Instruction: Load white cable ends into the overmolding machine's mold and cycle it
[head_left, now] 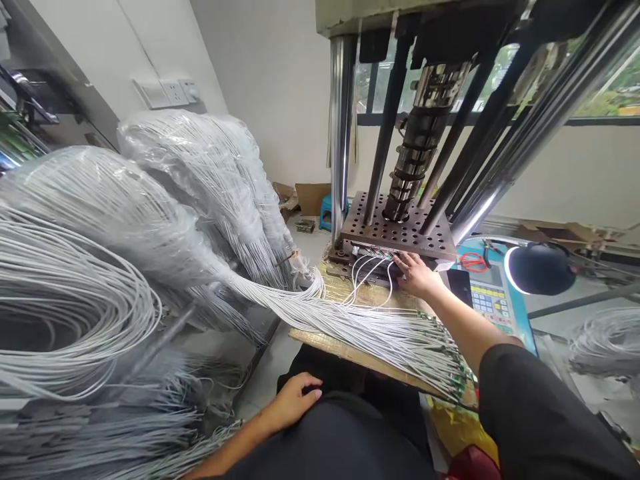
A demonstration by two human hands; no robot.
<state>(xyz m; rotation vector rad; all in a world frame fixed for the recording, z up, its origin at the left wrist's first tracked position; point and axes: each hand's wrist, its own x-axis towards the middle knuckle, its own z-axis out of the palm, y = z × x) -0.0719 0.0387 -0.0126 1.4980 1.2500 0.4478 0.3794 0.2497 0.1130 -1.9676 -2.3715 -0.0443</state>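
No legible text, brand, number or sign. Yellow, white and reddish rectangular keys (490, 301) on the flat teal control panel (521, 327): any markings too small and blurred to read.

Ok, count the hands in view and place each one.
2: the right hand by the front edge of the perforated plate, the left hand against the dark clothing.
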